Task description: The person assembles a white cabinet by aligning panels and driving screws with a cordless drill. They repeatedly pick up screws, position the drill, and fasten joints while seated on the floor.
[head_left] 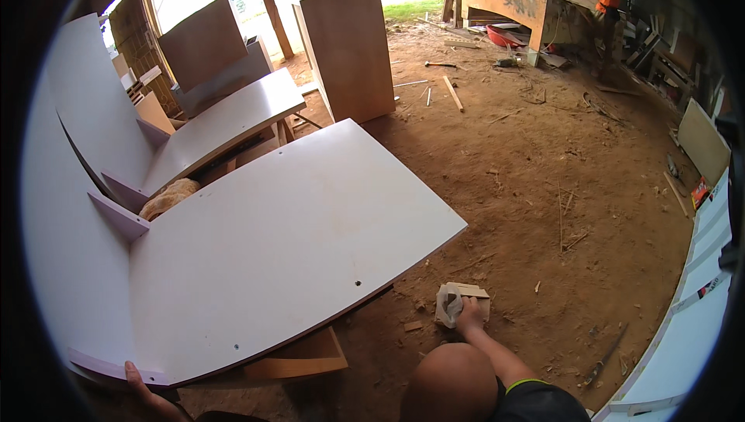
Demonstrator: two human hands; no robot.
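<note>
**White panel level, hands low at either side**

Left hand (145,396): digit up against a narrow lilac strip (105,366), rest hidden; can't tell how tight. Smooth white rectangular panel (287,228) lies between the hands, small holes near its edges; long axis lower left to upper right, free end pointing away right. Right hand (469,318): at a cloudy, crumpled plastic bag (448,304) by a tan box (472,291) on rough brown dirt (512,189); fingertips obscured, can't tell its hold. Farther: tall brown boxy cabinet (349,53), upright.
</note>
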